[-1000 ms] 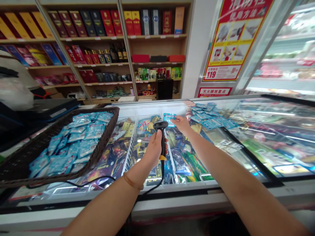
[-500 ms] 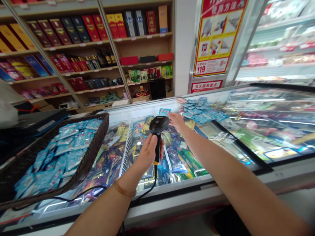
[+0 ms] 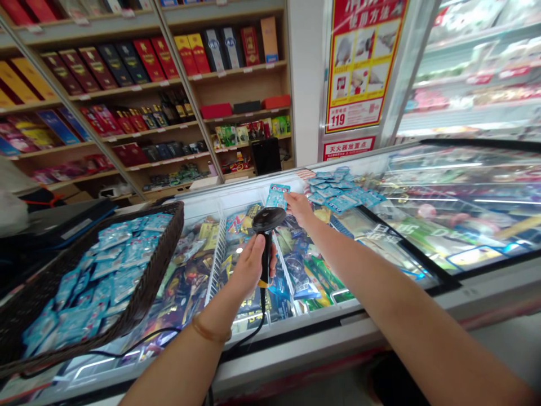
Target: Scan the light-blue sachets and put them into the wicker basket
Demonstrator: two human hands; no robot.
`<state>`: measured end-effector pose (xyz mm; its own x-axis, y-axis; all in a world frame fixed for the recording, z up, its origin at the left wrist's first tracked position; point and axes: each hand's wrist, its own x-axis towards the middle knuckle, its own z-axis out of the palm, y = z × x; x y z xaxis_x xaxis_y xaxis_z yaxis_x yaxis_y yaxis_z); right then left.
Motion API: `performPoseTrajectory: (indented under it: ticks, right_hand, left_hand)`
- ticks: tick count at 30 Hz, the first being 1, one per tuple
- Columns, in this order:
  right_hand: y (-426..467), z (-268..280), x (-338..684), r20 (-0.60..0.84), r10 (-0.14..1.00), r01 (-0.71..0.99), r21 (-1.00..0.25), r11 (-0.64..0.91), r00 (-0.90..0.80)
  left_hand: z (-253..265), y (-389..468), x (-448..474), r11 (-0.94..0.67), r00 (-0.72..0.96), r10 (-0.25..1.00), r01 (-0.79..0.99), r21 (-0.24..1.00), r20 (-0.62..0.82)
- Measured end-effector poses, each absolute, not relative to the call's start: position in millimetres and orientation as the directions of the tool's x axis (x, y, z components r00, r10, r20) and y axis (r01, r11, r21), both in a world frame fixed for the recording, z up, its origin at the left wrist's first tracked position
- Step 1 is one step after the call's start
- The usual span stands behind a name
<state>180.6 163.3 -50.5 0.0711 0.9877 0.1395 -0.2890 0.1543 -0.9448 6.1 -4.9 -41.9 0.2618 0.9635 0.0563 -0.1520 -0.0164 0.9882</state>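
My left hand (image 3: 252, 260) is wrapped round the grip of a black barcode scanner (image 3: 269, 220), its head pointing away from me over the freezer. Just beyond the scanner, my right hand (image 3: 299, 206) pinches a small blue packet (image 3: 278, 195) by its right edge. The scanner head hides the packet's lower part. A loose pile of similar blue packets (image 3: 344, 192) lies on the freezer's glass top, right of my right hand. To the left, a dark wicker basket (image 3: 163, 256) holds many more blue packets (image 3: 112, 259).
Under the glass, the chest freezer (image 3: 304, 330) holds colourful bags parted by white wire dividers (image 3: 214, 265). A black cable (image 3: 253, 330) runs from the scanner across the front edge. Behind stand shelves (image 3: 236, 73) of boxes, a small black screen (image 3: 266, 156) and a red poster (image 3: 359, 67).
The blue packet has come up and more of its face shows above the scanner head. The view has shifted slightly, so the hands appear a little further left.
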Motion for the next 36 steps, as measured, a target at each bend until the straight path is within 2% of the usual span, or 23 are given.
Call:
performPoseTrajectory:
  ticks: [10,15,20,23,28,31,36]
  right_hand:
    - [159.1,-46.1,179.5,0.124,0.987,-0.250,-0.957,0.146,0.100]
    - [162.9,-51.7,179.7,0.125,0.986,-0.244,-0.958,0.148,0.108]
    - [165.7,-60.0,174.2,0.102,0.980,-0.152,-0.980,0.129,0.172]
    - [160.3,-54.7,159.6,0.016,0.985,-0.186,-0.981,0.049,0.172]
    - [146.7,-22.0,104.4,-0.100,0.995,-0.264,-0.960,-0.089,0.026]
    - [144.7,6.4,51.0,-0.092,0.991,-0.262,-0.958,-0.115,-0.102]
    - [143.1,46.0,-59.8,-0.094,0.966,-0.249,-0.956,-0.155,-0.239]
  left_hand:
    - [-41.5,-3.8,7.1,-0.026,0.230,0.971,-0.183,0.983,0.069]
    - [-39.3,-6.2,10.4,0.013,0.203,0.979,-0.160,0.987,0.019]
    - [-32.8,-5.4,13.6,0.034,-0.059,0.997,-0.258,0.966,-0.050]
    - [-16.1,-0.6,-1.8,-0.010,-0.167,0.985,-0.346,0.938,-0.051]
    - [34.8,0.8,-57.9,-0.102,-0.351,0.935,-0.400,0.911,-0.050]
    - [60.3,-2.9,-98.7,-0.215,-0.517,0.854,-0.443,0.870,-0.052]
    - [70.7,-15.0,-163.1,-0.328,-0.639,0.763,-0.511,0.795,-0.096]
